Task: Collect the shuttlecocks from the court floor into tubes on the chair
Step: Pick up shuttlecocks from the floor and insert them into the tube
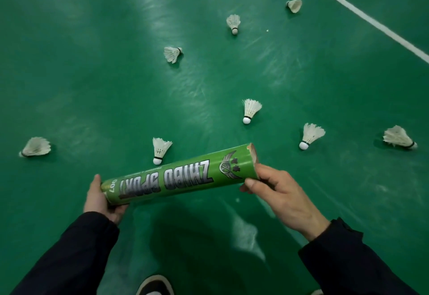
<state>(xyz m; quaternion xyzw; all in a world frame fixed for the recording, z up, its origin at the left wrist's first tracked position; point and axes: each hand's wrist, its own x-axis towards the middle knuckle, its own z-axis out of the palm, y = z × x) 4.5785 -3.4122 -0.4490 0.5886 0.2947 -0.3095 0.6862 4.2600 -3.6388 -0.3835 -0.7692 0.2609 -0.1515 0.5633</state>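
so the green tube sits crosswise low in the frame, left hand cupping its capped end and right hand gripping the open torn end, probably ready for loading, while shuttlecocks lie scattered over the court floor above it.

Both dark-sleeved arms reach forward; left hand cups the tube's near end, right hand grips its far rim.
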